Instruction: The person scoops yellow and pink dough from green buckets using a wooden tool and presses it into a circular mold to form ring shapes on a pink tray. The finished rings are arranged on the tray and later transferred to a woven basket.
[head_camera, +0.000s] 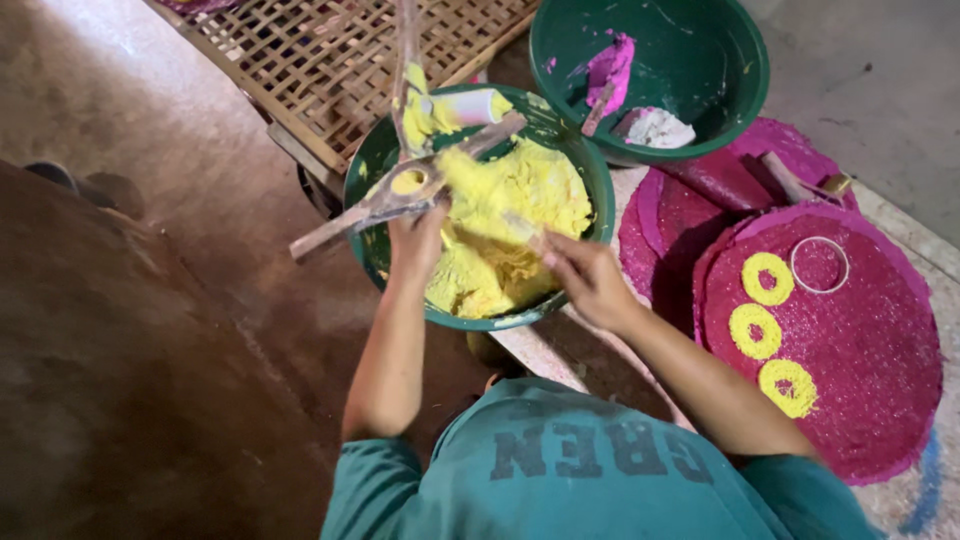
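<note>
A: Start at the fingers. What are they doing?

B: The left hand (415, 238) has its fingers curled against a wooden stick (400, 195) lying across the rim of the green basin (372, 160); whether they close right round it I cannot tell. The right hand (585, 275) has its fingers pinched narrow on a small pale tool (522, 226), tip down in the yellow paste (505, 215).

A: And the paste?

B: Heaped in that basin, directly in front of the person, filling most of it. A white cylinder (468, 106) smeared yellow sits at the far edge.

A: How far along does the work look?

B: Judging by what lies there, partway. Three yellow rings (768, 330) are already laid on the big magenta disc (860, 400) to the right, with a bare metal ring (820, 265) beside them. Much of the disc is bare and the basin is nearly full, so plenty seems left.

A: Anything else around?

B: A second green basin (720, 90) behind, holding only smears of magenta paste (610, 65) and a whitish lump (658, 128). More magenta discs (660, 215) lie under the top one. A woven bamboo rack (330, 60) sits at the back.

A: What is unclear?

B: The tool is blurred and mostly hidden by the hand. The stacked discs overlap, so their count is uncertain, and the rack is cut off at the top
</note>
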